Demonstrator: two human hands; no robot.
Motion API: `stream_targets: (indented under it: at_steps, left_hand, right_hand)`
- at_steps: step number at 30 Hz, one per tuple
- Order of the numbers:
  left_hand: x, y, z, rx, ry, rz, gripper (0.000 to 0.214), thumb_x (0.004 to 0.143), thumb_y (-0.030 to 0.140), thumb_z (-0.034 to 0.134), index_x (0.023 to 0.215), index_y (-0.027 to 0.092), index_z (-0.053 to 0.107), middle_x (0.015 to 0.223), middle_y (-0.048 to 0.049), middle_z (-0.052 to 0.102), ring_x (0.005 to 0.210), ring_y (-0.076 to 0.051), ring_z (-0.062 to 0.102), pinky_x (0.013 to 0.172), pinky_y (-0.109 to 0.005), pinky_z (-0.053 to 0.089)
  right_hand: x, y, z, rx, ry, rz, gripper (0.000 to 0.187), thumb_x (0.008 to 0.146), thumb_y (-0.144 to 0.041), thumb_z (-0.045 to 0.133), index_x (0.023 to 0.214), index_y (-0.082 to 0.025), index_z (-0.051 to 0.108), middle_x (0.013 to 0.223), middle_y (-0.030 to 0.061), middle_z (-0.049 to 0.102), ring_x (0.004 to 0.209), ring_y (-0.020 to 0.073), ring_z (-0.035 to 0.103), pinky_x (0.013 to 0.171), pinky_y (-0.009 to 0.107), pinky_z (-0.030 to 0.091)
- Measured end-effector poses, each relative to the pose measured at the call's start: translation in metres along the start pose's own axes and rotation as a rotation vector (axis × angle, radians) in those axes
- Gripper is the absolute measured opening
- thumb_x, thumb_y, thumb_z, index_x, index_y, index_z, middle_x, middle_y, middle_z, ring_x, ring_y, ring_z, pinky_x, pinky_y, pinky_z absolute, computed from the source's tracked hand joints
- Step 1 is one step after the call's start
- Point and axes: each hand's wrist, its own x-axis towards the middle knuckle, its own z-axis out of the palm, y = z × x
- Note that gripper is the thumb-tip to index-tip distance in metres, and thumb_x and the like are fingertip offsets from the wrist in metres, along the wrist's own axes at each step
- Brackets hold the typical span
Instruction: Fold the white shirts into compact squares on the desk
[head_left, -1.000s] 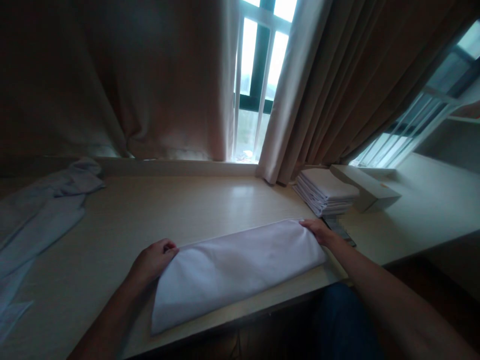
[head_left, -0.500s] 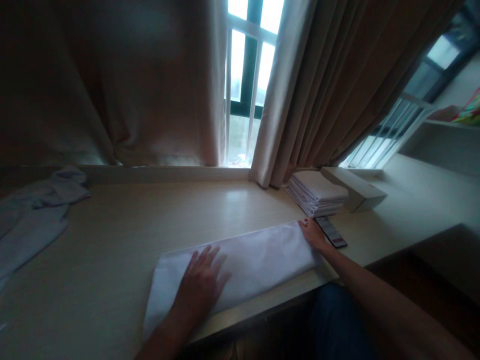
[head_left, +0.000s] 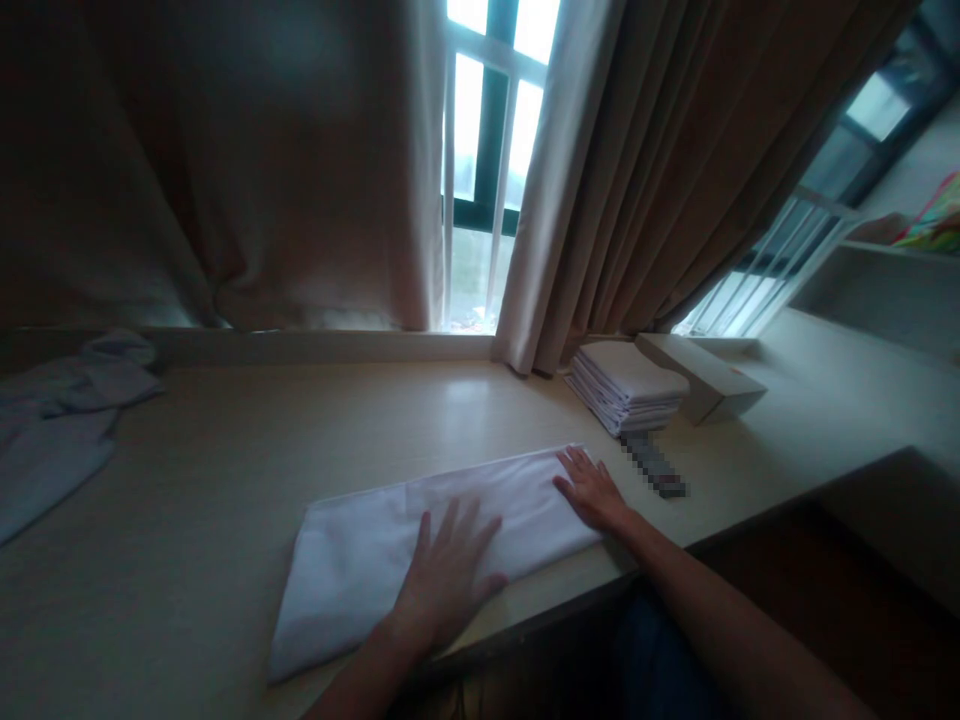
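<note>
A white cloth (head_left: 352, 550), folded into a long strip, lies slantwise along the front of the pale table. Over its middle, near the front edge, my left hand (head_left: 450, 570) is spread with fingers apart and slightly blurred. My right hand (head_left: 591, 490) rests flat on the cloth's right end, its fingers stretched toward the far corner. Neither hand grips anything. Part of the cloth is hidden beneath the two hands.
Behind my right hand stands a stack of folded white cloths (head_left: 626, 385), beside a long white box (head_left: 705, 380). A pixelated phone-like object (head_left: 654, 465) lies in front of the stack. Crumpled white cloth (head_left: 75, 410) is at the far left. Curtains (head_left: 337, 180) hang behind the table (head_left: 217, 460).
My left hand has slid right along the cloth toward its middle. My right hand has shifted left from the right end's edge and now lies flat on top.
</note>
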Motion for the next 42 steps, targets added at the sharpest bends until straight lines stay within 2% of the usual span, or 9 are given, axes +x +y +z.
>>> stream_targets:
  at_steps: [5,10,13,19,26,30,34,39,42]
  left_hand:
    - [0.001,-0.019,-0.011,0.040,-0.028,-0.078,0.064,0.087,0.066,0.031,0.146,0.042,0.027,0.159,-0.0019,0.016,0.146,-0.034,0.009,0.112,-0.063,0.004]
    - [-0.011,-0.097,-0.037,0.181,0.002,-0.476,0.069,0.088,0.064,0.026,0.146,0.027,0.036,0.155,-0.0092,0.030,0.143,-0.037,0.017,0.111,-0.061,0.009]
    - [-0.024,-0.134,-0.050,0.135,-0.017,-0.502,0.062,0.092,0.053,0.023,0.142,0.022,0.041,0.150,-0.0089,0.039,0.138,-0.030,0.030,0.110,-0.052,0.022]
    - [-0.029,-0.171,-0.063,0.040,-0.001,-0.501,0.050,0.084,0.049,0.040,0.115,0.017,0.062,0.115,-0.0123,0.060,0.110,-0.026,0.053,0.096,-0.039,0.039]
    - [-0.031,-0.181,-0.089,-0.411,-0.043,-0.561,0.032,0.068,0.046,0.059,0.086,0.019,0.062,0.086,-0.0060,0.066,0.080,-0.023,0.061,0.068,-0.030,0.045]
    - [-0.037,-0.167,-0.103,-0.692,0.079,-0.721,0.033,0.065,0.044,0.064,0.087,0.020,0.060,0.070,-0.0005,0.063,0.060,-0.018,0.059,0.052,-0.025,0.041]
    - [-0.042,-0.163,-0.102,-0.845,0.174,-0.827,0.043,0.062,0.045,0.069,0.094,0.019,0.059,0.071,-0.0005,0.063,0.056,-0.016,0.059,0.050,-0.025,0.043]
    - [-0.042,-0.179,-0.090,-0.914,0.159,-0.897,0.051,0.060,0.048,0.072,0.100,0.017,0.062,0.074,-0.0036,0.068,0.058,-0.017,0.062,0.052,-0.026,0.047]
    - [-0.038,-0.191,-0.081,-0.828,0.180,-0.901,0.046,0.062,0.049,0.070,0.095,0.017,0.067,0.082,-0.0063,0.071,0.067,-0.019,0.066,0.057,-0.026,0.049]
  right_hand:
    - [-0.001,0.005,0.013,-0.026,0.039,-0.004,0.065,0.096,-0.063,0.015,0.152,-0.030,0.018,0.159,0.0032,0.013,0.146,0.0227,0.007,0.114,0.049,0.007]
    - [0.008,0.007,0.008,-0.101,0.111,-0.056,0.060,0.096,-0.060,0.022,0.146,-0.030,0.035,0.152,0.0064,0.034,0.139,0.0260,0.026,0.112,0.050,0.010]
    - [0.023,0.008,-0.001,-0.128,0.155,-0.066,0.048,0.099,-0.049,0.026,0.132,-0.026,0.053,0.134,0.0085,0.053,0.122,0.0254,0.044,0.105,0.043,0.024]
    - [0.050,0.014,0.005,-0.035,0.296,-0.027,0.033,0.092,-0.034,0.044,0.114,-0.015,0.060,0.121,0.0125,0.059,0.112,0.0237,0.049,0.096,0.032,0.032]
    - [0.058,0.040,-0.027,0.386,0.068,0.000,0.026,0.072,-0.038,0.067,0.083,-0.015,0.064,0.084,0.0046,0.064,0.078,0.0175,0.056,0.070,0.026,0.039]
    - [0.059,0.049,-0.047,0.782,-0.088,0.039,0.031,0.063,-0.038,0.074,0.081,-0.016,0.063,0.078,0.0015,0.063,0.070,0.0144,0.055,0.060,0.023,0.038]
    - [0.060,0.055,-0.048,1.072,-0.203,0.180,0.034,0.054,-0.031,0.079,0.078,-0.016,0.061,0.071,-0.0004,0.061,0.060,0.0116,0.054,0.052,0.021,0.036]
    - [0.061,0.065,-0.031,1.270,-0.168,0.362,0.058,0.052,-0.029,0.082,0.104,-0.019,0.059,0.075,0.0005,0.064,0.058,0.0142,0.058,0.051,0.024,0.043]
    - [0.063,0.066,-0.018,1.234,-0.042,0.386,0.052,0.056,-0.034,0.082,0.100,-0.017,0.060,0.074,0.0016,0.065,0.057,0.0142,0.058,0.052,0.025,0.045]
